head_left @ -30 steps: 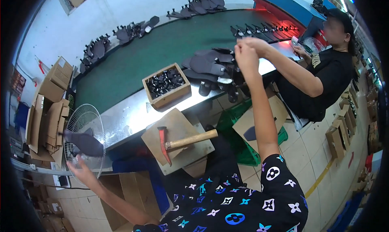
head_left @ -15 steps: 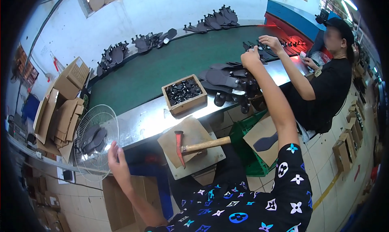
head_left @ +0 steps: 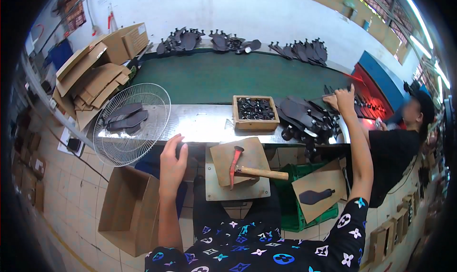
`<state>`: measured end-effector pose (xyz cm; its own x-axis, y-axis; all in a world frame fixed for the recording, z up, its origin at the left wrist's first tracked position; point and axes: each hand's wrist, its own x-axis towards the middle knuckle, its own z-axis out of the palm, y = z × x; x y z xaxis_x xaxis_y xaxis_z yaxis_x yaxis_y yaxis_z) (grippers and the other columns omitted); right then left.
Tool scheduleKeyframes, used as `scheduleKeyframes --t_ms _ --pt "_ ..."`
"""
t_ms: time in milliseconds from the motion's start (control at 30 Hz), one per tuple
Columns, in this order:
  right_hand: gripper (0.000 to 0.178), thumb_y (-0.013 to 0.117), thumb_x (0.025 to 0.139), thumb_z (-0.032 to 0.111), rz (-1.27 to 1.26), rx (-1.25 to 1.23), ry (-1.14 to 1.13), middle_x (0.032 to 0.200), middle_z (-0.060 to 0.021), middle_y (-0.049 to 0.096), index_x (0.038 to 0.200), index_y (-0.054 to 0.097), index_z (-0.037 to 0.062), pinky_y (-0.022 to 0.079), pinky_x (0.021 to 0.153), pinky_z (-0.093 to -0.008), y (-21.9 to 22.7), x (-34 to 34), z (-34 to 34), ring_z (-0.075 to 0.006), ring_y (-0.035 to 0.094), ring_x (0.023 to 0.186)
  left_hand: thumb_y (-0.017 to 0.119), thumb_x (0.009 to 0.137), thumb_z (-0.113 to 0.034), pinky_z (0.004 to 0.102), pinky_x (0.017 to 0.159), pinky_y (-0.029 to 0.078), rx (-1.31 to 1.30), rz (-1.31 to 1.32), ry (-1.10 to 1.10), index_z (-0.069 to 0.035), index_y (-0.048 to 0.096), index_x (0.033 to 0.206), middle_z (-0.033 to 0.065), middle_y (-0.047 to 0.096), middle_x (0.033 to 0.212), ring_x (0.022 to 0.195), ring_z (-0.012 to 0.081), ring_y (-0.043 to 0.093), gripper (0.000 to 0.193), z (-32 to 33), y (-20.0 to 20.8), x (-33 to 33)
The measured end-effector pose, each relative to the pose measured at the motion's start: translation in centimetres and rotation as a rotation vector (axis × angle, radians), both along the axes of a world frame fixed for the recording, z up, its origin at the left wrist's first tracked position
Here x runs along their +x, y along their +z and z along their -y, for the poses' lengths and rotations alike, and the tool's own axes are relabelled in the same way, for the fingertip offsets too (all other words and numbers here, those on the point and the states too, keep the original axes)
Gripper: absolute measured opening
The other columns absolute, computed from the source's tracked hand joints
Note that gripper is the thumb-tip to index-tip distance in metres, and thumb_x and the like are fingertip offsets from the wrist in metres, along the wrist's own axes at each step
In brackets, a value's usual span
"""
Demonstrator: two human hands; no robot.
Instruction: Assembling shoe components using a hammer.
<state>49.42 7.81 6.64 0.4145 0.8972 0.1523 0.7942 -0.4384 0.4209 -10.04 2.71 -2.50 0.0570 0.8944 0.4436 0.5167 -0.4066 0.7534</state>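
Note:
My left hand is raised in front of the metal bench edge, fingers stretched out, with nothing in it. My right hand reaches to the far right of the bench, fingers curled beside dark pieces; what they hold, if anything, cannot be made out. Just below it lies a heap of dark shoe insoles with black heel pieces. A wooden box of small black and metallic parts stands left of the heap. Before me, a hammer with a red head and wooden handle rests on a board-topped stand.
A green belt runs behind the bench, with insole piles along its far edge. A wire fan guard and cartons are left. A green crate bears cardboard and an insole. A co-worker sits right, near a red-lit machine.
The view has turned right, shifting the scene. My right hand is still stretched out to the far right, now lower in view. My left hand stays open, now nearer the stand.

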Motion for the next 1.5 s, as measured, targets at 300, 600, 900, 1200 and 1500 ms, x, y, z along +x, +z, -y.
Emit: scheduleKeyframes --t_ms 300,600,900,1200,1500 --pt "0.05 0.06 0.09 0.018 0.324 0.473 1.794 0.15 0.0015 0.05 0.14 0.053 0.0242 0.013 0.126 -0.0474 -0.5 -25.7 6.1 -0.0129 0.043 0.141 0.063 0.099 -0.036 0.0259 0.088 0.048 -0.504 0.495 -0.815 -0.002 0.049 0.138 0.0065 0.067 0.109 0.102 0.0119 0.061 0.054 -0.1 2.2 8.9" --pt "0.065 0.071 0.079 -0.004 -0.994 0.556 1.165 0.146 -0.0215 0.048 0.141 0.049 0.0 0.037 0.115 -0.047 -18.1 -30.1 11.5 -0.0394 0.044 0.138 0.06 0.098 -0.012 0.0341 0.079 0.061 -0.874 0.962 -0.638 -0.002 0.055 0.133 0.012 0.066 0.118 0.093 0.0171 0.068 0.037 2.4 -8.4 10.2" --pt "0.063 0.074 0.082 0.021 -0.72 0.374 1.163 0.147 -0.0102 0.051 0.14 0.054 0.0062 0.048 0.098 -0.0387 -16.2 -28.4 12.4 -0.0278 0.057 0.122 0.046 0.102 -0.049 0.0319 0.079 0.058 -1.325 1.014 -0.754 0.005 0.062 0.119 0.0157 0.071 0.107 0.09 0.0209 0.07 0.059 -1.5 -6.2 7.6" --pt "0.041 0.082 0.068 0.02 -0.687 0.298 0.6 0.087 -0.0071 0.058 0.097 0.056 0.0071 0.05 0.069 -0.036 -20.8 -23.6 20.2 -0.0267 0.063 0.082 0.061 0.098 -0.009 0.0237 0.08 0.053 -0.804 0.776 -0.464 0.001 0.062 0.116 0.0063 0.069 0.103 0.089 0.0105 0.065 0.021 -0.3 -3.2 8.4" --pt "0.028 0.074 0.085 0.013 -1.409 0.718 -0.059 0.057 -0.0082 0.056 0.07 0.055 0.0003 0.04 0.049 -0.0289 -24.3 -23.5 30.8 -0.0123 0.054 0.051 0.07 0.085 -0.012 0.0472 0.093 0.042 0.267 -0.421 -0.161 -0.005 0.066 0.116 0.015 0.06 0.111 0.105 0.0359 0.055 0.033 -4.0 -4.0 18.7"
